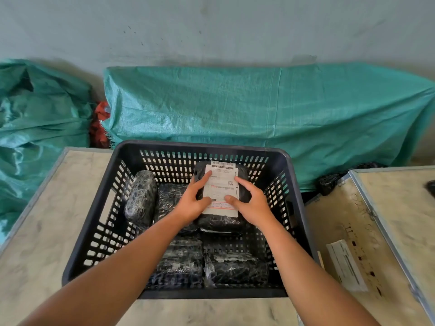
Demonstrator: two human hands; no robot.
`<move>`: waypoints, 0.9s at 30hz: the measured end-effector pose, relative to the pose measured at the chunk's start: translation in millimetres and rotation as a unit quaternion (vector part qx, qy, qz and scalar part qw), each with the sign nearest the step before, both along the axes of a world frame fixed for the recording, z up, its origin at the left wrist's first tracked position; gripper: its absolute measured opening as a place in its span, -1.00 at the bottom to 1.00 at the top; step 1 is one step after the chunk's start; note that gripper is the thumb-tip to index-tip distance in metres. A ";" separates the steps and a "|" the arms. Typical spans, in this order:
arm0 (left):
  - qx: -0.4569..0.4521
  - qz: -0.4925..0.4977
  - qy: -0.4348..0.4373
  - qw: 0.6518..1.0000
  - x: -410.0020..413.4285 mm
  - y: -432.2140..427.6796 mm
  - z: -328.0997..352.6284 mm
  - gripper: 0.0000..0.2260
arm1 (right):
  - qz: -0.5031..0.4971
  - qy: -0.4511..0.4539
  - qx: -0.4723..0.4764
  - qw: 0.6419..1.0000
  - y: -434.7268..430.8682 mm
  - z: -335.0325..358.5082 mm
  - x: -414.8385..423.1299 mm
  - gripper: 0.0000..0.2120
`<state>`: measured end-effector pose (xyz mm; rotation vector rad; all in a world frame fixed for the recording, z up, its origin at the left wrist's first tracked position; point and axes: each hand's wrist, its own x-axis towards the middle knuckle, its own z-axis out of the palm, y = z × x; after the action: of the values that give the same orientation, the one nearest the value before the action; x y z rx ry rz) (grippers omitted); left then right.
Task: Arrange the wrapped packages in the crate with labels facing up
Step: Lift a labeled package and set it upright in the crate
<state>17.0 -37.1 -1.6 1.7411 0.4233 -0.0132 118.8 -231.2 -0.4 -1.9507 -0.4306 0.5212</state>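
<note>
A black slotted plastic crate (94, 222) stands on a pale table. Several black wrapped packages lie inside it. One package (222, 223) sits at the far right of the crate with its white shipping label (221, 182) facing up. My left hand (191, 198) grips its left side and my right hand (250, 200) grips its right side, thumbs on the label. Another package (141, 198) leans upright against the crate's left wall. Two more packages (181, 260) (237, 267) lie flat along the near side, with no labels showing.
Green woven sacks (259, 102) lie piled against the wall behind the crate. A second pale board with a metal frame (388, 231) stands to the right, with a white label strip (346, 264) on it. A small black package (329, 182) rests behind it.
</note>
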 end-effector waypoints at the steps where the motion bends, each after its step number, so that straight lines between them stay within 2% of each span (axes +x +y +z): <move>1: 0.026 -0.011 0.003 1.000 -0.7 0.7 -1.5 -0.29 | -0.002 -0.009 -0.004 1.000 0.7 -2.4 -1.2 -0.33; 5: 0.103 -0.072 0.009 0.992 -2.9 4.1 -18.3 -0.26 | -0.001 -0.062 -0.052 0.997 2.3 -12.7 -6.6 -0.34; 8: 0.138 -0.128 0.079 0.979 -5.0 4.3 -33.2 -0.08 | 0.005 -0.050 -0.088 0.995 2.2 -20.9 -10.2 -0.30; 9: 0.162 -0.158 0.108 0.968 -5.6 5.2 -37.3 0.02 | 0.034 -0.017 -0.116 0.993 1.4 -23.0 -8.4 -0.20; 11: 0.217 -0.216 0.149 0.940 -6.5 7.3 -43.5 0.22 | 0.123 0.061 -0.201 0.970 -2.7 -25.9 -3.2 0.13; 12: 0.238 -0.235 0.157 0.929 -6.7 7.7 -45.7 0.28 | 0.158 0.087 -0.237 0.955 -5.0 -25.8 -0.7 0.27; 14: 0.258 -0.246 0.158 0.921 -7.0 7.4 -49.8 0.31 | 0.187 0.105 -0.268 0.939 -7.5 -25.9 3.6 0.41; 22: 0.270 -0.215 0.135 0.929 -3.4 2.7 -55.0 0.25 | 0.158 0.050 -0.237 0.957 -13.0 -33.5 4.4 0.34; 27: 0.285 -0.216 0.180 0.916 -3.5 -5.3 -47.8 0.23 | 0.168 0.063 -0.221 0.959 -12.9 -31.3 3.8 0.35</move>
<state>13.5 -42.4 -49.4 2.3946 0.3120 -0.5883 122.6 -244.1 -31.7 -2.2635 -0.6074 1.0268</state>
